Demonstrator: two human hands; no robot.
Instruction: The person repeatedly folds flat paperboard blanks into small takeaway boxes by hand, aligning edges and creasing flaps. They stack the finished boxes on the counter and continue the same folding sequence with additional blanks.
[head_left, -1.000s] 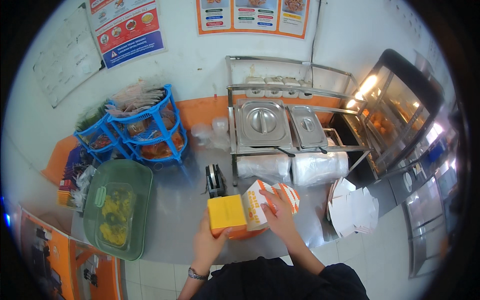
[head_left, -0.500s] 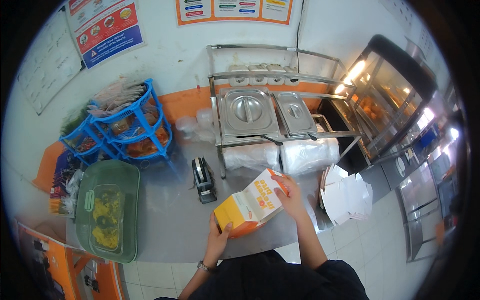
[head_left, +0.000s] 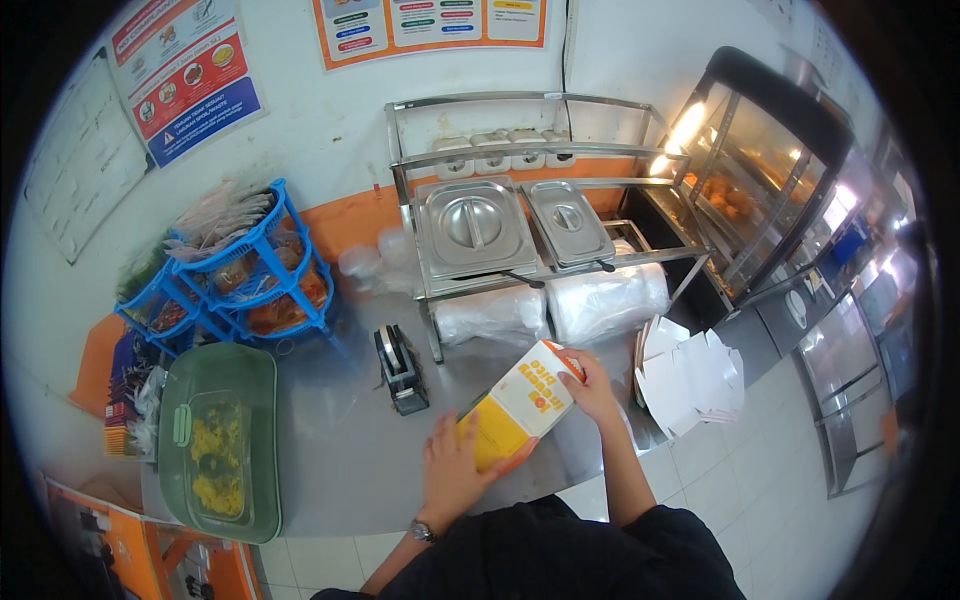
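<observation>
Above the near edge of the metal table I hold a yellow, white and orange cardboard food box [head_left: 527, 397], tilted with its far end to the right. My left hand [head_left: 458, 465] lies along the yellow end, its fingers on the left side and thumb by the near edge. My right hand [head_left: 590, 385] grips the far right corner by the orange edge. The box's upper face looks flat and closed; its underside is hidden. Just left of the box stands a black tape dispenser [head_left: 401, 370]. A stack of white unfolded cartons [head_left: 690, 378] lies to the right.
Lidded steel pans [head_left: 472, 230] sit in a metal rack, with rolls of clear plastic bags [head_left: 610, 303] beneath. Blue tiered baskets [head_left: 255, 270] and a green lidded container [head_left: 220, 440] of yellow food stand left. A lit glass food warmer [head_left: 765, 190] is at the far right.
The box's bent-open panels have come together into one flat face. My left hand has moved up over the yellow part, its fingers more spread. The view has shifted slightly.
</observation>
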